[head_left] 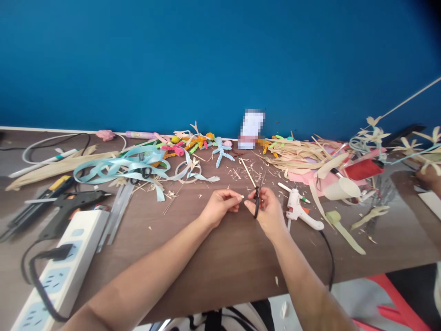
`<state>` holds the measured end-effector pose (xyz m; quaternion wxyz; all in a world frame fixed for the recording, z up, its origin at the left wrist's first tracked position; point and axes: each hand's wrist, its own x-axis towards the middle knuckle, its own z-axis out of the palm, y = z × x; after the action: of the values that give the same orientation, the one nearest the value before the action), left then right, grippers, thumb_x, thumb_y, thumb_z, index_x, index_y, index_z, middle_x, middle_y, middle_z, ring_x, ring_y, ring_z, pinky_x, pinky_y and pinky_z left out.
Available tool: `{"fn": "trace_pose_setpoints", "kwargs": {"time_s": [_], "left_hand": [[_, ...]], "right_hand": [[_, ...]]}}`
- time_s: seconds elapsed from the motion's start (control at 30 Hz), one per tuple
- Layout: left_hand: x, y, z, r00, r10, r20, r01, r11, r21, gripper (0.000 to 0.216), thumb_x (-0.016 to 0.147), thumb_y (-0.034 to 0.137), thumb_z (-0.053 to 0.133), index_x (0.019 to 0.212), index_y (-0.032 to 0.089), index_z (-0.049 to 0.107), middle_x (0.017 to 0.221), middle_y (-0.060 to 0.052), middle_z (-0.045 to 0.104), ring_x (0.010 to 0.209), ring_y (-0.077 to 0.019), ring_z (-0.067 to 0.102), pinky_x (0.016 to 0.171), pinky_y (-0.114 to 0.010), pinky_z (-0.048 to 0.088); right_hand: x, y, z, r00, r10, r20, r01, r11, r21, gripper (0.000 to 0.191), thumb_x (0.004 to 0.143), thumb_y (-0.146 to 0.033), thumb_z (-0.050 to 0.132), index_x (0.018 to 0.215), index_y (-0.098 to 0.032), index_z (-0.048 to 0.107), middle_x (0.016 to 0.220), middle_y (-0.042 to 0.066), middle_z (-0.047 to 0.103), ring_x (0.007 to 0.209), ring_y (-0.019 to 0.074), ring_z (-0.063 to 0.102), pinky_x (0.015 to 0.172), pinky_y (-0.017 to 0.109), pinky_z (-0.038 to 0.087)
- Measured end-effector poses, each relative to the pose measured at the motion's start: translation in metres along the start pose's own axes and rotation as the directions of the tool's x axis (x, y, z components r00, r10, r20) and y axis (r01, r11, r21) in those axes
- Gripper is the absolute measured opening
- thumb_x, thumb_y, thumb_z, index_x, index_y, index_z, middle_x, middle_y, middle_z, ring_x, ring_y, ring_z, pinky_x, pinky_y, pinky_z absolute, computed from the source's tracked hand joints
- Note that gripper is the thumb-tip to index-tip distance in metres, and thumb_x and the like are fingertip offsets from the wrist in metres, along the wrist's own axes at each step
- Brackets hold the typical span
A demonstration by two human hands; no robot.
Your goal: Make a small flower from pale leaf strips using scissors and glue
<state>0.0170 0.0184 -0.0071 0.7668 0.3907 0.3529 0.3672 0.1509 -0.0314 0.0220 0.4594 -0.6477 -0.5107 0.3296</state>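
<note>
My left hand [222, 206] is closed in a pinch above the middle of the table. Between its thumb and forefinger a small pale scrap [242, 197] pokes out, too small to name surely. Just to the right, my right hand [268, 210] is wrapped round the black handles of a pair of scissors [257, 204], whose blades point away from me. The two hands are close together but apart. Beyond them lies a thin pale stick [248, 173] among many cut slivers. Beside my right hand rests a white glue gun [295, 207].
At left stand a white power strip [87, 230], a black glue gun [81, 202] and clear glue sticks [119, 211]. Light blue ribbon [103, 168] and coloured pipe-cleaner shapes [219, 151] lie behind. Dried husk strips [310, 156] and a green ribbon roll [344, 232] lie right. Another person's hand [429, 180] shows at far right.
</note>
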Motion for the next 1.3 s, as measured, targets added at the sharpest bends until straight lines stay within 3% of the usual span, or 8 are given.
{"fn": "trace_pose_setpoints", "kwargs": {"time_s": [0.23,0.4,0.6,0.97,1.13,1.3], "left_hand": [[0.001,-0.003,0.003,0.998,0.053,-0.037,-0.052,0.998,0.035,0.020,0.056,0.029,0.071,0.068,0.013,0.068,0.065,-0.002,0.062,0.055,-0.0079,0.052,0.053,-0.020,0.044],[0.001,0.000,0.002,0.998,0.055,-0.011,-0.054,0.996,0.066,0.020,0.056,0.029,0.070,0.068,0.013,0.069,0.059,-0.002,0.062,0.050,-0.0070,0.049,0.050,-0.020,0.041],[-0.002,0.006,0.003,0.999,-0.008,0.050,0.006,0.999,0.047,0.029,0.064,0.033,0.065,0.086,0.015,0.068,0.080,-0.006,0.064,0.067,-0.0115,0.054,0.056,-0.020,0.044],[0.000,0.000,0.004,1.000,0.010,0.006,-0.011,0.989,0.151,0.017,0.060,0.028,0.067,0.068,0.012,0.068,0.062,-0.003,0.061,0.056,-0.0093,0.051,0.051,-0.019,0.043],[0.001,0.001,0.002,1.000,-0.016,0.020,0.014,0.997,0.079,0.014,0.059,0.025,0.068,0.065,0.012,0.066,0.058,-0.002,0.059,0.053,-0.0074,0.050,0.050,-0.018,0.043],[0.004,0.005,-0.004,0.999,-0.038,-0.011,0.035,0.982,-0.185,0.017,0.058,0.026,0.069,0.064,0.012,0.061,0.057,0.001,0.053,0.052,-0.0062,0.049,0.052,-0.019,0.047]], "right_hand": [[0.006,-0.005,0.011,0.994,-0.088,-0.058,0.080,0.990,-0.118,0.018,0.064,-0.017,0.057,0.078,-0.020,0.045,0.071,-0.001,0.055,0.059,0.0111,0.048,0.058,0.024,0.041],[0.008,-0.006,0.008,0.996,-0.084,-0.015,0.082,0.988,-0.129,0.019,0.063,-0.016,0.055,0.076,-0.020,0.042,0.068,-0.001,0.053,0.057,0.0104,0.046,0.056,0.023,0.040],[0.018,-0.006,-0.005,0.995,-0.056,0.080,0.067,0.988,-0.138,0.017,0.064,-0.017,0.053,0.074,-0.020,0.040,0.062,-0.004,0.048,0.052,0.0088,0.043,0.051,0.021,0.036],[0.033,-0.009,-0.012,0.985,-0.027,0.172,0.072,0.963,-0.260,0.018,0.059,-0.016,0.054,0.071,-0.021,0.041,0.058,-0.006,0.046,0.050,0.0090,0.041,0.047,0.021,0.032],[0.037,-0.011,-0.011,0.980,-0.016,0.197,0.046,0.988,-0.151,0.019,0.061,-0.019,0.056,0.073,-0.021,0.042,0.061,-0.005,0.050,0.051,0.0088,0.042,0.048,0.020,0.033],[0.024,-0.003,-0.006,0.994,0.037,0.100,-0.040,0.999,0.034,0.020,0.070,-0.033,0.053,0.083,-0.020,0.044,0.067,-0.002,0.053,0.058,0.0111,0.048,0.051,0.021,0.037]]}}
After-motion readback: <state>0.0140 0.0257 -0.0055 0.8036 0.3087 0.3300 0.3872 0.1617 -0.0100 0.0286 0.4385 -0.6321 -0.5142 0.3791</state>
